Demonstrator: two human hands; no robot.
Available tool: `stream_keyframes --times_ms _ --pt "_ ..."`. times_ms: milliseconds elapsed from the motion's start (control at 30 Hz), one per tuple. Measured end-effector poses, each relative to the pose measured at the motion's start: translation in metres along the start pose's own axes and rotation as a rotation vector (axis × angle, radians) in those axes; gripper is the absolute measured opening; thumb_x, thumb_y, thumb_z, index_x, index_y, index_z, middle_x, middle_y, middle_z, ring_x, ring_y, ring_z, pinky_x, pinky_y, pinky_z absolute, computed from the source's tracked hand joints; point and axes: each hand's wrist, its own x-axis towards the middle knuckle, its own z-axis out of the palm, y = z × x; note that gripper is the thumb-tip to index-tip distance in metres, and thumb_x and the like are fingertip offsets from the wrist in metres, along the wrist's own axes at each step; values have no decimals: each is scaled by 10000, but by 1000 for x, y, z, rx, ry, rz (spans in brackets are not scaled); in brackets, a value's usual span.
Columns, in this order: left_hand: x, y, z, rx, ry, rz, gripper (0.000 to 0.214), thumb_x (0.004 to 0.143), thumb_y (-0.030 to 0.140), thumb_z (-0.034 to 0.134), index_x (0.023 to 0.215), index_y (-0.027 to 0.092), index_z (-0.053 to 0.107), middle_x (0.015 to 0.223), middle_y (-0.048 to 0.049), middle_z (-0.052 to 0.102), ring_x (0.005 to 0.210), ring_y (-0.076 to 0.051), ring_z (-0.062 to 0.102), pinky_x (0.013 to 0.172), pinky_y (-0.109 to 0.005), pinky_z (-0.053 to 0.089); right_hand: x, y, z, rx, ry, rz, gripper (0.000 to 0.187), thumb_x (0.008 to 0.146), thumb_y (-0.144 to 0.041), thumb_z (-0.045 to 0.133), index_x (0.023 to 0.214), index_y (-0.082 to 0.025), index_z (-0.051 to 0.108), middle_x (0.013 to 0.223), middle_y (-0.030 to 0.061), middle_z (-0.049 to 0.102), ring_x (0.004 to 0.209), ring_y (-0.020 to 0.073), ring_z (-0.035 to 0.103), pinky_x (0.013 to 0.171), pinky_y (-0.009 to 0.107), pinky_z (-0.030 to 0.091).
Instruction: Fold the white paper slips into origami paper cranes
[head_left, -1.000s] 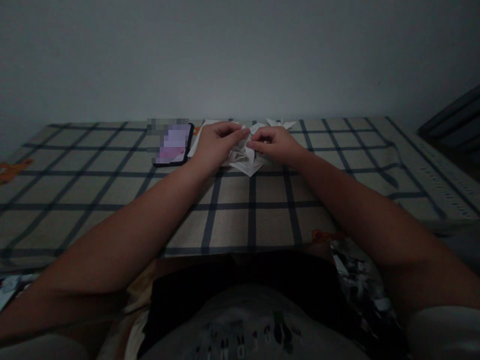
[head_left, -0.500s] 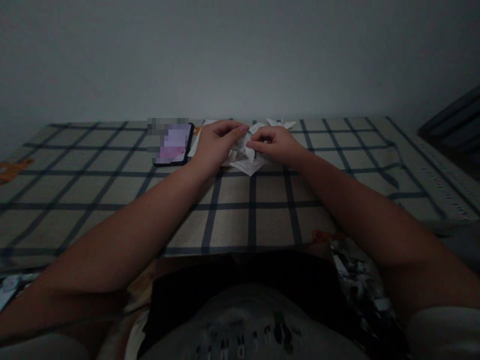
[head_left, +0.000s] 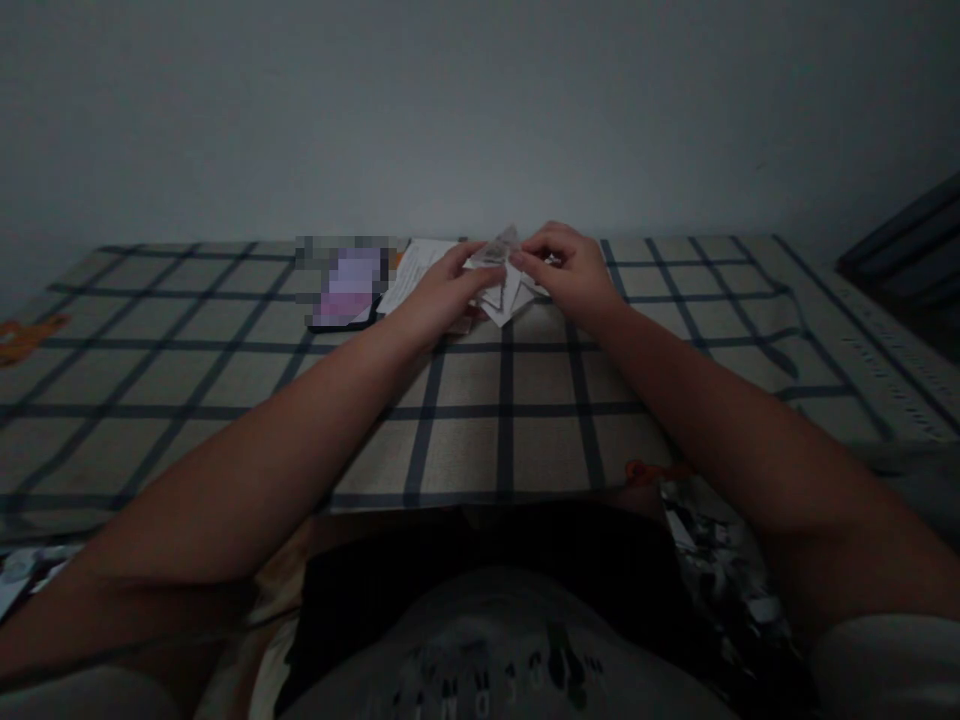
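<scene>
Folded paper is gripped from both sides: left fingers are closed on its left edge, right fingers are closed on its upper right. It is held tilted over the far part of the checked table, close to the wall. Contact of its lower tip with the table cannot be told. Left hand and right hand are kept close together. 1 flat sheet is seen just behind the left hand. 1 phone, screen lit, lies left of that sheet.

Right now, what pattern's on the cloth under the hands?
The cloth is beige with a dark grid of crossing lines. Head view shows it best.
</scene>
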Motion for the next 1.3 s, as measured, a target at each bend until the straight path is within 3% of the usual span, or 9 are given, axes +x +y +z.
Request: stream_keyframes --times_ms 167,300,500,633,833,933,1067,1300 --pt "-4 3 2 48 59 57 513 796 277 727 1309 289 708 1100 -60 754 901 -223 735 709 -335 621 -1 0 1 11 -72 6 333 877 -547 839 942 -221 809 954 47 659 958 198 590 884 338 499" --pt "-5 5 1 39 84 85 425 747 227 683 1160 240 781 1073 -57 789 953 -239 747 759 -331 622 -1 8 3 49 -122 18 313 876 -506 848 1042 -240 846 1055 58 710 1046 210 627 953 348 519" --pt "-3 3 1 -56 85 63 432 716 272 734 1133 181 806 1128 -69 824 1035 -231 751 872 -315 611 0 21 4 163 -156 32 348 901 -507 813 1141 -259 856 1154 65 759 1076 216 670 977 388 562" --pt "-3 3 2 -155 111 9 478 717 264 748 1181 159 805 1003 -72 821 934 -221 763 864 -336 607 0 24 3 194 -206 55 359 882 -515 826 1127 -254 858 1121 64 770 1048 215 680 900 368 588" --pt "-2 3 3 -309 59 -22 215 715 240 749 901 141 789 910 -59 790 831 -174 732 787 -283 595 1 28 7 310 -239 183 398 872 -553 830 1054 -199 822 955 46 747 830 155 642 686 280 553" --pt "-2 3 4 -287 76 -21 127 740 269 746 797 158 719 836 -53 752 790 -180 715 768 -297 605 1 27 10 347 -209 243 370 879 -539 833 990 -190 781 901 34 717 784 137 622 653 259 535" --pt "-1 1 4 -277 54 -24 132 770 285 732 831 174 694 849 -43 744 800 -187 717 778 -317 621 1 23 11 348 -140 257 347 891 -508 839 884 -188 704 821 13 668 732 123 592 628 251 499" --pt "2 -2 5 -335 68 -23 113 776 267 744 800 170 691 798 -15 718 728 -143 680 693 -249 586 2 19 11 329 -130 261 357 898 -501 838 831 -193 672 786 8 669 722 124 596 631 255 496"
